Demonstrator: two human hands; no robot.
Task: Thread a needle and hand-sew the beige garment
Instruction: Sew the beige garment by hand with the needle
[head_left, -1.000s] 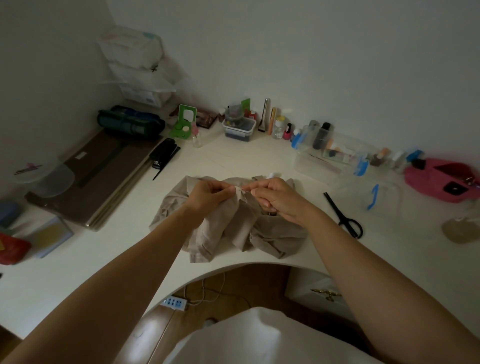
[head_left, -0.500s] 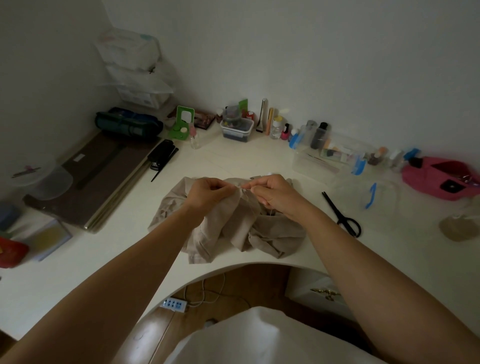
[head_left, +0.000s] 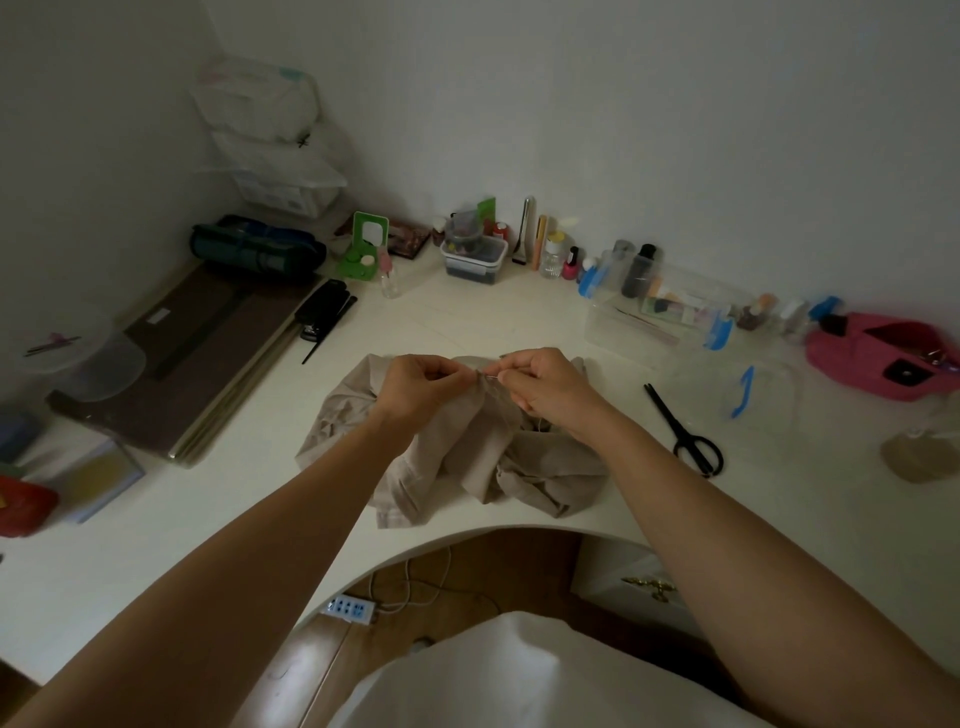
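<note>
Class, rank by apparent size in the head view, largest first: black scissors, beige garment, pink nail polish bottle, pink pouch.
beige garment
pink pouch, cropped by the frame edge
black scissors
pink nail polish bottle, also farther back

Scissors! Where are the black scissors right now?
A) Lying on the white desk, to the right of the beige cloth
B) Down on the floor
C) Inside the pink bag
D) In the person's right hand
A: the black scissors lie flat on the white desk, to the right of the beige garment. No hand touches them, and the right hand pinches the needle instead.
</note>
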